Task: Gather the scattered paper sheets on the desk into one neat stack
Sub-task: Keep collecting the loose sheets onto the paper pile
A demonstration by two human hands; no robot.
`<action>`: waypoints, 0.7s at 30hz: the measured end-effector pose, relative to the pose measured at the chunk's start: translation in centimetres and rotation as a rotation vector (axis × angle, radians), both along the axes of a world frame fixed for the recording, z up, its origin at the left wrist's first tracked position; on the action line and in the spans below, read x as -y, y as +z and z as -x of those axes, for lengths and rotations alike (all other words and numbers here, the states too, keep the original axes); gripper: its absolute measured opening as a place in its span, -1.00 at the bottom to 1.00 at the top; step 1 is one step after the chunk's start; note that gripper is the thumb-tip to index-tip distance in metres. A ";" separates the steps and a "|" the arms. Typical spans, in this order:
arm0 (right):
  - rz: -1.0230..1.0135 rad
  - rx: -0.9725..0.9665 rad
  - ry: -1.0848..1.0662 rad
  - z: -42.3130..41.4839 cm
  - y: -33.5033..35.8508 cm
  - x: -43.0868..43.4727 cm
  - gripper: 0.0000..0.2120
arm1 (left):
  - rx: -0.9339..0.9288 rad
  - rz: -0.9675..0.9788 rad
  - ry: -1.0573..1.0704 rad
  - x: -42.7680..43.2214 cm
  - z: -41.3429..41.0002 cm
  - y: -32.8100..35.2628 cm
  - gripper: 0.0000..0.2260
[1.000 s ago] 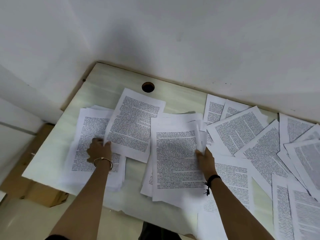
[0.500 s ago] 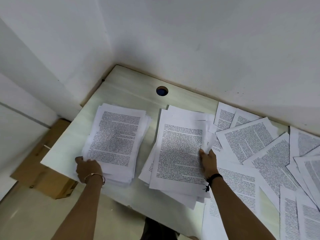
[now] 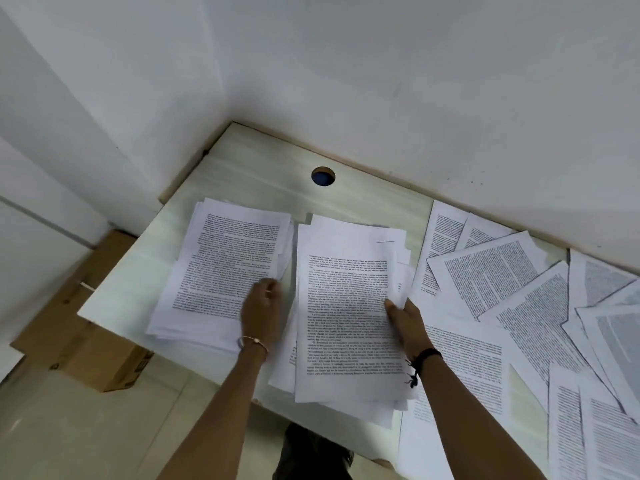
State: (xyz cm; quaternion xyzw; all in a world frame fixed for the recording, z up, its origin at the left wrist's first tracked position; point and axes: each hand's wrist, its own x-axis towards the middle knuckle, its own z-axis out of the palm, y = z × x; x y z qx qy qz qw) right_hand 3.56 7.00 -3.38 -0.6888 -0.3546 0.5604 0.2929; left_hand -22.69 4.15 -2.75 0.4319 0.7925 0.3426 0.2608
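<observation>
Two piles of printed sheets lie on the pale desk. The left paper stack is fairly squared. The middle paper pile is looser and hangs over the front edge. My left hand, blurred, sits between the two piles with its fingers curled on the left stack's right edge. My right hand grips the middle pile's right edge, thumb on top. Several scattered sheets overlap at odd angles across the right of the desk.
A round cable hole lies behind the piles. White walls close the desk's back and left sides. A cardboard box stands on the floor under the desk's left corner. More sheets overhang the front right edge.
My left hand has moved from the left stack's near-left corner to its right edge. The tilted sheet from a second ago now lies on that stack. My right hand keeps hold of the middle pile.
</observation>
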 end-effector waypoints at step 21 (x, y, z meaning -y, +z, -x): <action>-0.042 -0.184 -0.190 -4.8 2.1 2.2 -0.29 | 0.746 0.072 0.091 -4.6 -8.0 0.4 -0.44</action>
